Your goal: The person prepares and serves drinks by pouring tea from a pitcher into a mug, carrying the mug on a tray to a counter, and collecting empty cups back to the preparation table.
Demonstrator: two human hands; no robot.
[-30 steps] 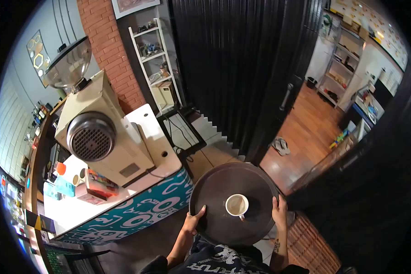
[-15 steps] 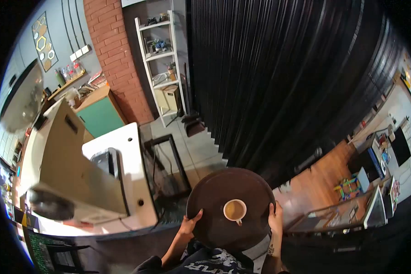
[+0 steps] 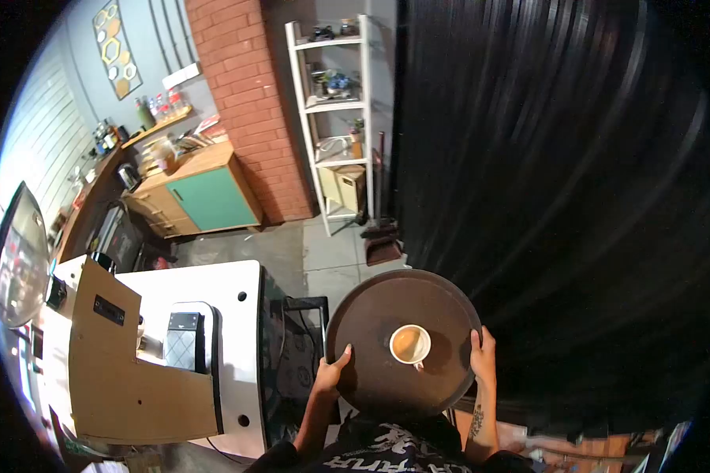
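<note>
A round brown tray (image 3: 371, 315) is held in front of my body by both hands. My left hand (image 3: 331, 372) grips its left rim, with the thumb lying on top. On the opposite side, my right hand (image 3: 483, 355) clasps the right rim. The fingers beneath the tray are hidden. Near the tray's middle stands an upright white cup (image 3: 410, 345) of light brown drink, its small handle pointing toward me. Neither hand touches the cup.
Left of me, a white-topped counter (image 3: 252, 339) carries a large beige machine (image 3: 102, 363) and a dark flat device (image 3: 185, 340). Ahead are a white ladder shelf (image 3: 329, 105), a dustpan (image 3: 383, 251) and a green-doored cabinet (image 3: 213, 197). A black corrugated curtain (image 3: 560, 197) fills the right side.
My view has swung to the right-hand curtain's near side, and the counter, shelf and cabinet show closer. The tray with the cup stays in both hands.
</note>
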